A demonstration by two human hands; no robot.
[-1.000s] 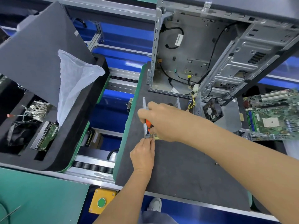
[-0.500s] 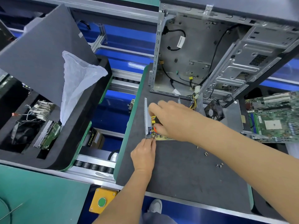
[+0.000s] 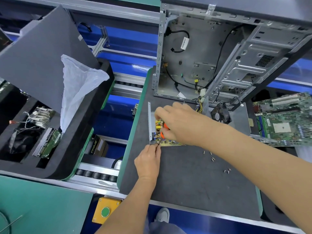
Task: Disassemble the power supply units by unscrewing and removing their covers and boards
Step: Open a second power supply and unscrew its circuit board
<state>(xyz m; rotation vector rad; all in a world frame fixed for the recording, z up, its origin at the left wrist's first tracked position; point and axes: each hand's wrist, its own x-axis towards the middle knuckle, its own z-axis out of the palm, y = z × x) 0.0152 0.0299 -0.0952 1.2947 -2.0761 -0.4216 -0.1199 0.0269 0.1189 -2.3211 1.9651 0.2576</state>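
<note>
A: A dark grey work mat (image 3: pixel 194 179) with a green edge is lying across a roller conveyor (image 3: pixel 96 174); blue framing is showing underneath.

B: Counts?

A: One open power supply unit (image 3: pixel 152 125) is sitting on the mat's far left part, its metal side wall standing upright and its yellowish board (image 3: pixel 170 143) lying flat inside. One gutted computer case (image 3: pixel 219 61) is standing behind it, one black fan (image 3: pixel 219 114) is lying just right of it, one motherboard (image 3: pixel 285 120) is resting at the right edge. I am counting about seven loose screws (image 3: pixel 213 159) scattered on the mat, well apart from the unit; they are too small for a sure count. One black foam tray (image 3: pixel 50 132) is sitting to the left, holding one hard drive (image 3: pixel 49 142).

B: Hands?

A: The left hand (image 3: pixel 148 161) is reaching straight forward, fingertips pinching the unit's near left corner. The right hand (image 3: pixel 180 124) is crossing in from the right, fingers curling round an orange-handled tool (image 3: pixel 164 130) over the board; its tip is hidden.

B: Room?

A: The unit is lying close to the mat's left edge, the case just behind it. Bare mat is lying open toward the near edge and right of the screws
</note>
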